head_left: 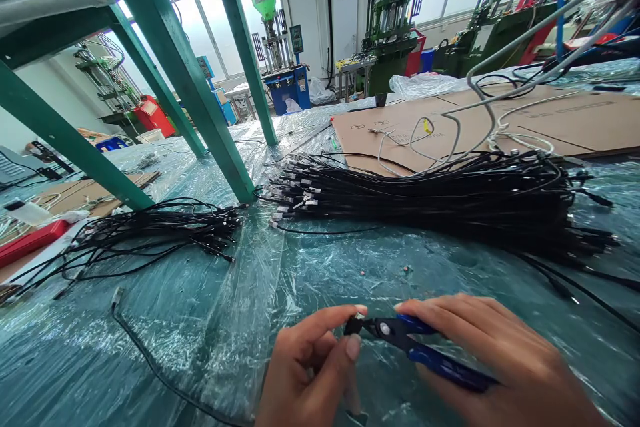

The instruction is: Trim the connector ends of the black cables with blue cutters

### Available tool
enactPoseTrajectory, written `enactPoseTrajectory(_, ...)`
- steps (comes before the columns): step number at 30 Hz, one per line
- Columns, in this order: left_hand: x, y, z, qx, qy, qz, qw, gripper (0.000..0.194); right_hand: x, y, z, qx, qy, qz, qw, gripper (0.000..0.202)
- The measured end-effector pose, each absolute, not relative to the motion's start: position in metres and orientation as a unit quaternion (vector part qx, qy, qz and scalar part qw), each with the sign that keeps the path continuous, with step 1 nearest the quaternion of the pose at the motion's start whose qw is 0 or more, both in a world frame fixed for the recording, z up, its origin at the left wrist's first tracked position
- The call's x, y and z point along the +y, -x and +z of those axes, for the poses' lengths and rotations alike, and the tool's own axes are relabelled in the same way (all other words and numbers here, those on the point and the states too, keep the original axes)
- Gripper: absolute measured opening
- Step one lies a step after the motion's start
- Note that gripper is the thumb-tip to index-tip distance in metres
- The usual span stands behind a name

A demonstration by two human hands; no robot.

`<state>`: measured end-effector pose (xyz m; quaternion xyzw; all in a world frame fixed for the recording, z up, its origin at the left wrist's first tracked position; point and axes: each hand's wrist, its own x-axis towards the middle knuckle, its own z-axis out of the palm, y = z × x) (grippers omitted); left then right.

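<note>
Between the thumb and forefinger of my left hand point(315, 367) is a small black cable connector point(353, 325) with a shiny metal tip. My right hand point(490, 353) is closed around blue-handled flush cutters point(445, 367). Their dark jaws touch or nearly touch the connector's right side; I cannot tell if they bite on it. A single black cable point(155, 367) curves over the plastic-covered table on the left, its plug end pointing away from me; where its near end goes is out of sight.
A large bundle of black cables point(430, 203) lies beyond my hands, with a smaller cable pile point(165, 233) to the left. Green metal posts point(175, 60) rise from the table. Flattened cardboard point(465, 123) with loose grey cables lies behind. Machines point(393, 20) stand farther back.
</note>
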<state>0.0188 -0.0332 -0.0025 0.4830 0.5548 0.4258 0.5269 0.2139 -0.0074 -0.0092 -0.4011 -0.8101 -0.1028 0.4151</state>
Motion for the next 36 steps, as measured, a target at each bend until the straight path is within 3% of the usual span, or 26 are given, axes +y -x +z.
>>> enactPoseTrajectory(16,-0.0326,-0.0189,0.0016,0.547,-0.44,0.4,0.589,0.054,-0.0115,-0.2155,-0.0141,-0.792,0.423,-0.118,0.423,0.014)
enactPoseTrajectory(36,-0.0344,-0.0215,-0.0017,0.516,-0.403,0.427,0.623,0.054,-0.0115,-0.2109,-0.0093,-0.793,0.414,-0.129,0.428,0.011)
